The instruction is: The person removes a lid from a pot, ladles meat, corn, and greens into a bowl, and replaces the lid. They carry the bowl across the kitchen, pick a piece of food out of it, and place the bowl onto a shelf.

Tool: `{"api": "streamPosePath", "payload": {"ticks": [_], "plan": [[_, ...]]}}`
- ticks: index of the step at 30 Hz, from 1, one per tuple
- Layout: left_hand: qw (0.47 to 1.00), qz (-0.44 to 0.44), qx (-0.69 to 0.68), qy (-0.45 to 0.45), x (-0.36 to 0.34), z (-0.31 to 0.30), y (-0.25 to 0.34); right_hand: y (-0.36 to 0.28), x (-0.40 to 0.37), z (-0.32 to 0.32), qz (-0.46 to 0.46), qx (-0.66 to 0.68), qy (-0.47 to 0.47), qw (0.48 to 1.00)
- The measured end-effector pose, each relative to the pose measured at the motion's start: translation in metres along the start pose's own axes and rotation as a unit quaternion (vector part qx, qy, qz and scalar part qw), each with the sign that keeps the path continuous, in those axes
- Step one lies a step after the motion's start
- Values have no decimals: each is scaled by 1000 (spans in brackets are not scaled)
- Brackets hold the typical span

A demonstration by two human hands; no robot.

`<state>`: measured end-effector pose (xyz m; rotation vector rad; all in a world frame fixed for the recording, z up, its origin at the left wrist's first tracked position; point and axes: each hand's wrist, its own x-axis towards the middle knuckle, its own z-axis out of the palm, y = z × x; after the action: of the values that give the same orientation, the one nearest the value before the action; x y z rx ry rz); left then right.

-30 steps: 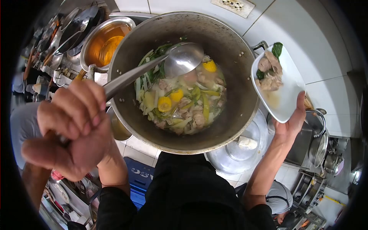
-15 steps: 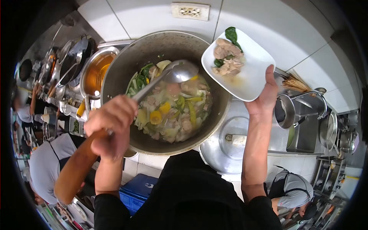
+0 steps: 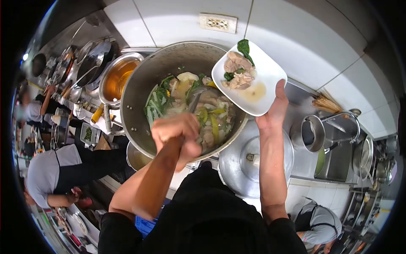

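My left hand (image 3: 175, 133) is wrapped round the wooden handle (image 3: 158, 178) of a large ladle. The ladle's metal bowl (image 3: 207, 94) is partly sunk in the stew (image 3: 211, 112), which has meat, leafy greens and yellow-green pieces. A big metal pot (image 3: 141, 80) holds the stew. In my right hand (image 3: 274, 108) is a white square plate (image 3: 270, 70), tilted above the pot's right rim. Meat chunks (image 3: 239, 70), dark green leaves (image 3: 245, 49) and a little broth lie on the plate.
A pan of amber liquid (image 3: 116, 80) stands left of the pot, with woks (image 3: 91, 61) beyond. A large round lid (image 3: 237, 169) lies right of the pot, near a saucepan (image 3: 313, 133) and sink (image 3: 340, 163). Co-workers are at left (image 3: 46, 173) and lower right (image 3: 323, 220).
The ladle's bowl has gone down into the stew, and my left hand has moved right and lower over the pot. The plate has shifted slightly left and down. The left co-worker's arm shows more.
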<state>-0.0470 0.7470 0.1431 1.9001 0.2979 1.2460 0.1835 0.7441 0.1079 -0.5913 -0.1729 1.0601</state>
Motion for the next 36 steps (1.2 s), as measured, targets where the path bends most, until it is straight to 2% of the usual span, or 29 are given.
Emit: {"api": "streamPosePath", "payload": {"ticks": [1,3,7,8,11,15,17,18,19,20,21,23,25,26,30,34,36], "plan": [[996,-1,-64,58,8,6,-7,2,-2,2,-6,0,-1,1000],[981,-60,-14,184,28,9,0,4,-6,2,-16,3,4,1000],[957,-151,42,243,57,29,-11,8,-7,5,-22,15,-7,1000],[947,-112,-2,302,72,42,-6,8,-8,4,-22,19,-12,1000],[920,-109,-23,377,97,37,1,8,-11,8,-22,-10,-1,1000],[873,-137,-101,456,94,-8,-13,8,-6,2,-16,-30,4,999],[897,-234,-43,373,84,-37,-27,7,-5,5,-16,-40,12,999],[937,-227,51,259,76,-49,-32,7,-5,6,-16,-38,11,999],[956,-214,144,137,69,-60,-36,8,-6,6,-16,-35,10,999],[953,-194,234,11,68,-65,-39,8,-5,6,-19,-31,10,999],[962,-152,202,-105,77,-62,-29,9,-5,5,-23,-39,14,999],[976,-23,115,-183,91,-59,-43,9,-1,5,-33,-53,22,998],[957,-264,15,-116,92,-43,-50,11,1,4,-46,-63,15,997],[961,-268,-60,-32,94,-36,-62,11,2,5,-50,-70,8,996],[941,-272,-108,168,105,-16,-61,13,3,8,-47,-59,23,997],[914,-255,-126,288,109,-37,-62,16,1,8,-63,-68,16,996],[904,-240,-155,317,110,-54,-59,16,4,5,-75,-73,9,994]]}}
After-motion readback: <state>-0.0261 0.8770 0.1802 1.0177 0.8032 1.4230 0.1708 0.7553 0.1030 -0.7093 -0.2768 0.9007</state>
